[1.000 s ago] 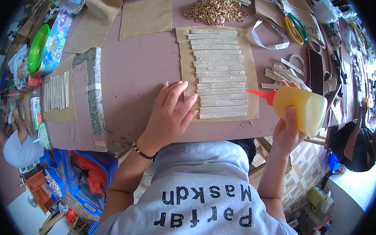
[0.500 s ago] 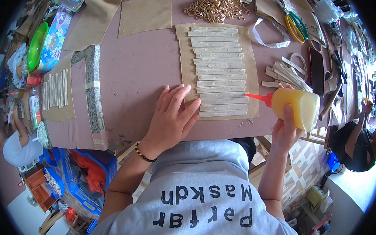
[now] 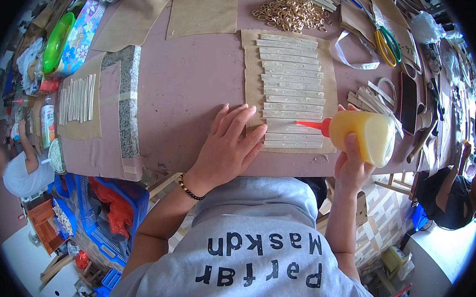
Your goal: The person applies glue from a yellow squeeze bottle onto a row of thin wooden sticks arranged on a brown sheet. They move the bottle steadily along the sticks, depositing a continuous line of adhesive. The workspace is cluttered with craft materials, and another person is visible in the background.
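My right hand grips a squeeze glue bottle, clear with yellow contents and a red nozzle. It is tipped sideways, nozzle pointing left. The nozzle's tip is at the middle of one of several pale flat strips. These lie in a column on a tan sheet, and many carry shiny clear streaks or drops. My left hand lies palm down with its fingers apart, fingertips at the sheet's left edge and the ends of the lower strips. Nothing is held in it.
A pile of gold-coloured rings is at the back. To the right lie loose strips, scissors and a white tape. More strips rest on another sheet at left, beside a grey stone slab. Other people sit at both sides.
The bottle's nozzle has moved left along the strip, from its right end to its middle. My left hand stays at the strips' left ends. The whole view has shifted slightly.
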Available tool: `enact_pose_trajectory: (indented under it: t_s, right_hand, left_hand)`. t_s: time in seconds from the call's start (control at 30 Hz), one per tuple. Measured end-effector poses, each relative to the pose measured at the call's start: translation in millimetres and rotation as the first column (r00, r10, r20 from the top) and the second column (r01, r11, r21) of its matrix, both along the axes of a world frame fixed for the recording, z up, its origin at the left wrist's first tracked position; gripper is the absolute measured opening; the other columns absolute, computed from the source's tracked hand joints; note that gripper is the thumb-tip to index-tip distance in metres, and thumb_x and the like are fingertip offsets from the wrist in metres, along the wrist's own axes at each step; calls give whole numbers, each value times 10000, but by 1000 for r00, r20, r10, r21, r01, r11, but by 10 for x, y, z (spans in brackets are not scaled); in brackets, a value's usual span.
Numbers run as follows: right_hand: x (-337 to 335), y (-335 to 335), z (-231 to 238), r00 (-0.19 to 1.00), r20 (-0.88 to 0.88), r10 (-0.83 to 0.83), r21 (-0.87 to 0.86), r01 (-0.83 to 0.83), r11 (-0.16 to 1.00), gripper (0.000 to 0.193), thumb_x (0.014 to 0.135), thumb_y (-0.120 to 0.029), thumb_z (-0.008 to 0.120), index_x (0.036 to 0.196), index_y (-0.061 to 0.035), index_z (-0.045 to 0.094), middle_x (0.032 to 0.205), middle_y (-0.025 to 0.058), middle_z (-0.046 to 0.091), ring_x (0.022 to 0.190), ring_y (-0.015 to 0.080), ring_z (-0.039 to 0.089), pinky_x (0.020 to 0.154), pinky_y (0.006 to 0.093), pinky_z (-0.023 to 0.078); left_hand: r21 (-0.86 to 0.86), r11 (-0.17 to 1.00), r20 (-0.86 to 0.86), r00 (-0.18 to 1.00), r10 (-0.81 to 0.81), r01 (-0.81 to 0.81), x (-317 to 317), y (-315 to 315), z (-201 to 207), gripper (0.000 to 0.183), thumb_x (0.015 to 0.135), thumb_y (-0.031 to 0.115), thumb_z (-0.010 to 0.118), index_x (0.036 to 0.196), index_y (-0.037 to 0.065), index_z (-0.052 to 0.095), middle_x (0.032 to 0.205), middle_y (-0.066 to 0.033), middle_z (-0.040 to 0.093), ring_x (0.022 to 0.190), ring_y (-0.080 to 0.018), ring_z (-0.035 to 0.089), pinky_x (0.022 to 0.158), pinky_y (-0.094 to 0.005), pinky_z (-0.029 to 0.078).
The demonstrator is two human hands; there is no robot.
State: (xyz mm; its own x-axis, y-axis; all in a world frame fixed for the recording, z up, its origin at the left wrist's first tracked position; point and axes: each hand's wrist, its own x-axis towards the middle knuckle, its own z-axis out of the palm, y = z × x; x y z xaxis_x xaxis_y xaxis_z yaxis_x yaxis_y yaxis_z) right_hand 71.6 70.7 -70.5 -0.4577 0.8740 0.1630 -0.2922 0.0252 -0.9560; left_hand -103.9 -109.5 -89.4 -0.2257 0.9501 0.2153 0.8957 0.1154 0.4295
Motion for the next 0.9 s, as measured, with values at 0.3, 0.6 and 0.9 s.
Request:
enact_pose_trajectory:
  t_s: [0.3,0.6,0.9]
  right_hand:
    - [-266,-205,5,994,21,105,9,-106,994,530,847,-106,726,1292,11,463,1248,212,573,1152,358,589,993,470,464]
    - [-297,-221,22,989,26,143,3,-143,990,501,840,-76,720,1271,20,484,1262,206,565,1158,349,584,995,463,463]
    - [-228,-203,66,990,21,142,63,-143,988,515,826,-27,703,1283,22,471,1275,194,554,1195,341,557,1019,476,434]
  left_hand:
    - [19,1000,-8,1000,13,-13,4,5,-2,323,887,223,622,1192,118,595,1319,-192,438,1258,-353,435,1085,-557,324]
    - [19,1000,-13,1000,14,-14,4,4,-14,327,887,224,619,1197,123,588,1319,-187,437,1254,-351,437,1082,-553,331]
    - [9,1000,8,1000,8,-8,2,1,-3,337,885,220,620,1202,111,588,1326,-193,433,1258,-352,434,1083,-555,327]
